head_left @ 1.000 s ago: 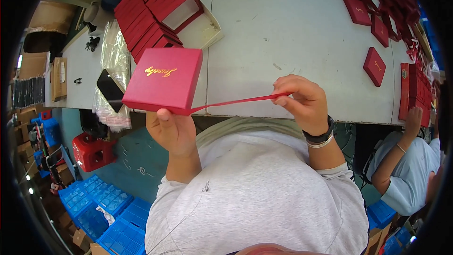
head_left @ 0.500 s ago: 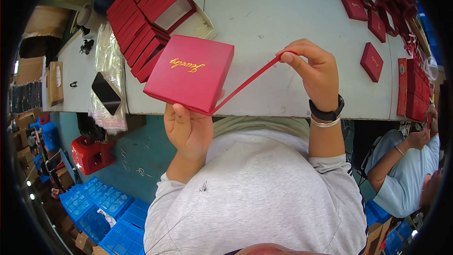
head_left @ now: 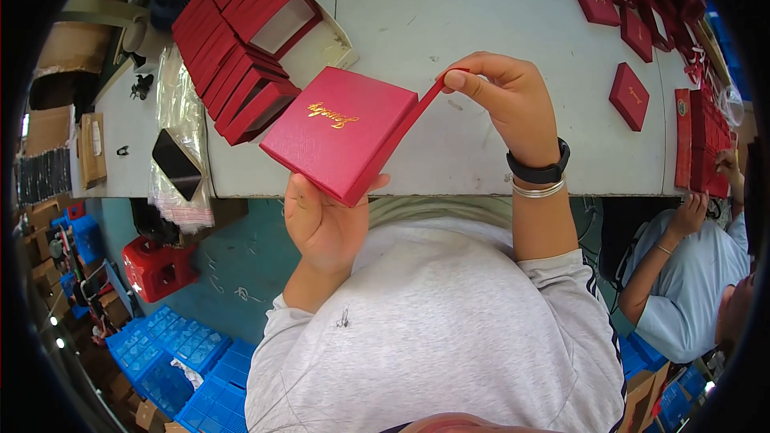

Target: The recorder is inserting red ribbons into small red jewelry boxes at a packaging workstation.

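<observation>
A square red jewelry box [head_left: 341,124] with gold lettering on its lid is held up over the table's near edge, tilted. My left hand [head_left: 325,224] grips it from below, thumb at the near side and fingertips showing by its right corner. Between thumb and forefinger, my right hand [head_left: 489,96] pinches the end of a red ribbon [head_left: 425,106]. The ribbon runs from that pinch down along the box's right side. Where its other end lies, behind or under the box, is hidden.
Rows of red boxes [head_left: 233,40] in a pale carton stand at the far left. Beside them a phone [head_left: 177,163] rests on clear plastic bags [head_left: 183,88]. Loose red boxes [head_left: 630,96] lie at right, near a co-worker [head_left: 682,273]. Blue crates [head_left: 164,353] are on the floor.
The box has turned and shifted a little right. My right hand has come left and slightly farther away, and the ribbon now lies closer along the box's side. The co-worker's hands have moved.
</observation>
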Tool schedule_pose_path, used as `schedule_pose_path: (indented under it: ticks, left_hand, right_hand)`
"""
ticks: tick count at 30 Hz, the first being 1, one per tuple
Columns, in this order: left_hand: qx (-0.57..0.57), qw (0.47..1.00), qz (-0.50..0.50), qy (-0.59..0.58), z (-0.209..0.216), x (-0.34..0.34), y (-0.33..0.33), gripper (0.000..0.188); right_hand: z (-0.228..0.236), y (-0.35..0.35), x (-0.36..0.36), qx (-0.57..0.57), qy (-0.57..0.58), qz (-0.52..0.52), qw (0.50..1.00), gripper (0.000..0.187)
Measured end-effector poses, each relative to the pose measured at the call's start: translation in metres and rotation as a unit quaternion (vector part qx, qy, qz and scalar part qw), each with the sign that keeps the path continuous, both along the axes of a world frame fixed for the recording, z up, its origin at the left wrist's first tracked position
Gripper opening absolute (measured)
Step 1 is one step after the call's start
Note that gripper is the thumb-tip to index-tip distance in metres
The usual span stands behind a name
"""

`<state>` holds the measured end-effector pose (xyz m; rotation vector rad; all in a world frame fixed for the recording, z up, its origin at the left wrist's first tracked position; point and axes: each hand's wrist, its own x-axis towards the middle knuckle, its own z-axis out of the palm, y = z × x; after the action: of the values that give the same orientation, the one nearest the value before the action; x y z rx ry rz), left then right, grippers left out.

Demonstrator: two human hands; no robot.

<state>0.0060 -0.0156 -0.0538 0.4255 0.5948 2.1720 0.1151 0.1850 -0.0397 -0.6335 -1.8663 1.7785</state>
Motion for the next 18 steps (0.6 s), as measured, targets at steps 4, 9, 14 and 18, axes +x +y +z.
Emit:
schedule_pose_path:
  ticks: [4, 9, 14, 18]
  left_hand:
    - [0.008, 1.000, -0.002, 0.007, -0.0010, 0.0003, -0.0007, 0.039]
    - [0.015, 1.000, 0.007, 0.019, -0.0032, -0.0002, -0.0016, 0.041]
    - [0.021, 0.999, -0.006, 0.038, -0.0039, 0.0007, -0.0035, 0.044]
    - [0.020, 0.999, -0.009, 0.039, -0.0032, 0.0012, -0.0037, 0.044]
  right_hand:
    - [-0.0034, -0.0007, -0.0020, -0.003, 0.013, 0.008, 1.000, 0.015]
    - [-0.0038, 0.0004, 0.0022, -0.042, 0.011, -0.002, 0.999, 0.015]
    - [0.0004, -0.0010, -0.0009, -0.040, 0.006, 0.013, 0.999, 0.015]
    - [0.0000, -0.0020, -0.0014, -0.044, 0.002, 0.016, 0.999, 0.016]
